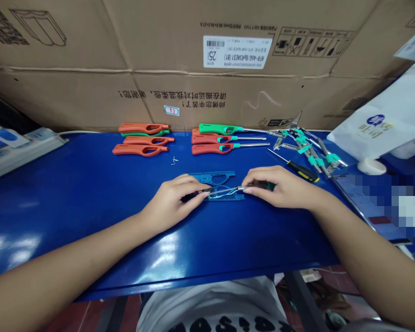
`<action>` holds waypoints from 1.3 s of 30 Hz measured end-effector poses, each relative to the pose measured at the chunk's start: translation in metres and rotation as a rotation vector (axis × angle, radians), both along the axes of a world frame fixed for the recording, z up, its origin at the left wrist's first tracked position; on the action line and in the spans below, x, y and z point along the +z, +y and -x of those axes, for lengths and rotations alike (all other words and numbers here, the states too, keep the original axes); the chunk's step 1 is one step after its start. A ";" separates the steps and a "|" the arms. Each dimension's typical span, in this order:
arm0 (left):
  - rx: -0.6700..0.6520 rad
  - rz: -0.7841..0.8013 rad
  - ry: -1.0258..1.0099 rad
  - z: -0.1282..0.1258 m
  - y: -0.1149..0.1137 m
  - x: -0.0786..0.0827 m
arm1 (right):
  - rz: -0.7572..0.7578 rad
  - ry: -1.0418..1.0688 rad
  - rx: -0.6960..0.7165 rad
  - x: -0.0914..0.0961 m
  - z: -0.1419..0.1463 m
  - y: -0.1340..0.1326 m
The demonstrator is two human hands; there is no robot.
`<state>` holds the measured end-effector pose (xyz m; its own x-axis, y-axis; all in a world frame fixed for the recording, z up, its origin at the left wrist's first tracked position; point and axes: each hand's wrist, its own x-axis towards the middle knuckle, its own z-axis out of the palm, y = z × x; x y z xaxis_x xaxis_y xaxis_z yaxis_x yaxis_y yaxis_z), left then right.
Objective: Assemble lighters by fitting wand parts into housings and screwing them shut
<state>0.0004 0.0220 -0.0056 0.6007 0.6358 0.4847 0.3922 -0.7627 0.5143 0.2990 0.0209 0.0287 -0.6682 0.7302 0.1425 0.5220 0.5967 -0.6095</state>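
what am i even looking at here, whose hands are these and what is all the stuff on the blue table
This is one picture from a camera worn on a person's head, looking forward and down, so the two bare arms coming in from the bottom are that person's own. There is no machine.

The hands meet over a blue plastic shell shaped like a long lighter body, lying flat on the blue table. The left hand pinches a small dark part at the shell. The right hand grips a thin tool with a green handle, its tip pointing into the shell.

Further back lie orange lighter shells, finished long-nosed lighters, a heap of metal rods with teal parts, and a screwdriver. Cardboard boxes stand behind.
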 end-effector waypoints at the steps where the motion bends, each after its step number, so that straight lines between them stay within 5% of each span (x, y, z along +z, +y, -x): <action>1: 0.003 0.000 0.000 0.000 0.000 0.000 | 0.011 -0.002 0.017 0.000 0.000 0.000; 39: 0.076 -0.001 -0.004 -0.001 -0.002 0.001 | 0.095 -0.105 -0.018 0.000 -0.004 0.000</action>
<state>0.0013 0.0196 -0.0049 0.5488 0.6790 0.4877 0.4473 -0.7314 0.5148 0.3025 0.0206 0.0283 -0.6622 0.7493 0.0024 0.5961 0.5286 -0.6044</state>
